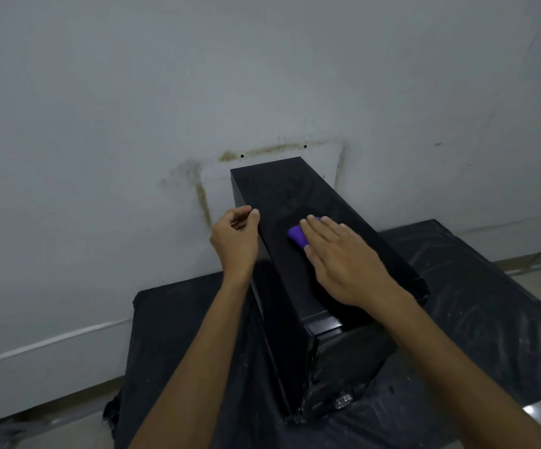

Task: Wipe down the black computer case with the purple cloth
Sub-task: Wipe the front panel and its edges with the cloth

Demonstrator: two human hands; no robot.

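- The case [314,228] stands upright on a black-covered tabletop [476,286], its long top running away from the person toward the wall [133,124].
- Right hand [343,257] lies flat, fingers [319,226] spread, pressing the cloth [297,236] onto mid-top.
- Left hand [235,238] curls loosely at the left top edge, holding nothing.
- Dusty, unwiped top lies beyond the cloth, along that axis.

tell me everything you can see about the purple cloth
The purple cloth is small and bright purple, bunched or folded into a compact pad that looks soft. It lies on the top panel of the black computer case, about midway along it. The right hand rests flat over it, fingers spread forward, hiding most of it; only the left portion shows beside the fingers. The left hand is apart from it, at the case's left edge.
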